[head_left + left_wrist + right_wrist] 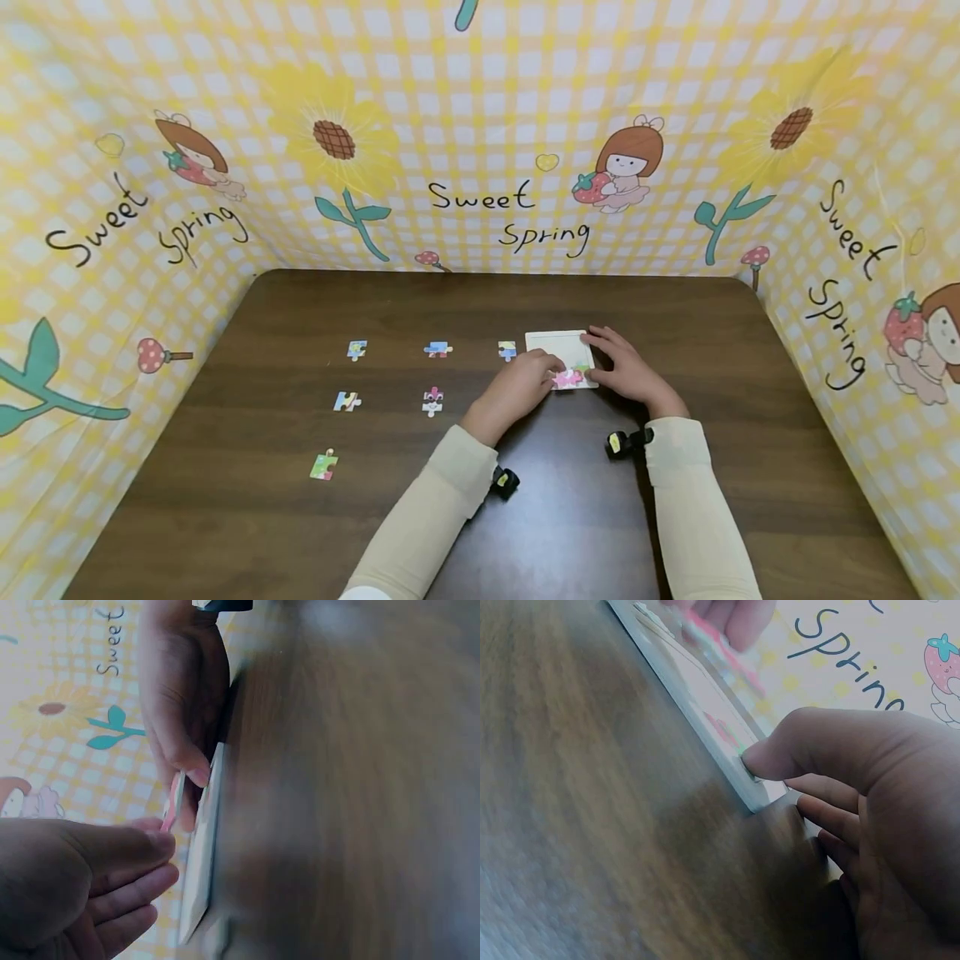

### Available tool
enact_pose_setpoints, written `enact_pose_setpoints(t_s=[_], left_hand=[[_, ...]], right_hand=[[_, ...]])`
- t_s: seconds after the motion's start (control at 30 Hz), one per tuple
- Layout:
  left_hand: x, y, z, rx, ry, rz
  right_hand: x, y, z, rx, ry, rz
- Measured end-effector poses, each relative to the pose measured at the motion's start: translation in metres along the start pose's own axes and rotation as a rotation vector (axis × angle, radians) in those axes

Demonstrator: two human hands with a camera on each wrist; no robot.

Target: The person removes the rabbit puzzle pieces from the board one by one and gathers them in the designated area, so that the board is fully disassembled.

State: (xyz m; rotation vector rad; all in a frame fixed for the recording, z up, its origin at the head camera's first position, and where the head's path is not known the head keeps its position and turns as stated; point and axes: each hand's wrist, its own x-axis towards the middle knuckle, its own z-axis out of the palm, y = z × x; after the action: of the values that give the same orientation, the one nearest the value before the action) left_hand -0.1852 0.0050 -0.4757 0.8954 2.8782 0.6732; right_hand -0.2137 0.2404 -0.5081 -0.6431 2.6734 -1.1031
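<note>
A white puzzle tray (pixel 555 343) lies on the table in front of both hands. My left hand (pixel 517 387) pinches a pink jigsaw piece (pixel 174 802) between thumb and fingertips, tilted up just above the tray. The right hand (pixel 633 375) grips the tray at its right side. In the right wrist view, its thumb (pixel 769 759) presses near the tray's corner, on a piece with pink and green (pixel 724 731). The other fingers lie along the outside edge. How the pinched piece stands to the one in the tray is partly hidden by the fingers.
Several loose jigsaw pieces lie left of the tray: one close beside it (pixel 507 350), a blue one (pixel 438 349), a pink and white one (pixel 432 402) and a green one (pixel 324 465). A yellow checked cloth (pixel 480 150) walls the dark wooden table (pixel 225 517).
</note>
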Motion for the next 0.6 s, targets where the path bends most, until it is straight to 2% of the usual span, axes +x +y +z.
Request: enact_pose_setpoints(t_s=[0.23, 0.37, 0.6], left_hand=[[-0.034, -0.003, -0.023, -0.021, -0.057, 0.018], [-0.057, -0.009, -0.037, -0.045, -0.045, 0.033], [-0.102, -0.031, -0.057, -0.031, -0.047, 0.066]], right_hand=[[-0.001, -0.001, 0.001, 0.0, -0.01, -0.006], [-0.001, -0.002, -0.001, 0.001, -0.018, -0.001], [0.0, -0.005, -0.001, 0.008, -0.019, 0.006]])
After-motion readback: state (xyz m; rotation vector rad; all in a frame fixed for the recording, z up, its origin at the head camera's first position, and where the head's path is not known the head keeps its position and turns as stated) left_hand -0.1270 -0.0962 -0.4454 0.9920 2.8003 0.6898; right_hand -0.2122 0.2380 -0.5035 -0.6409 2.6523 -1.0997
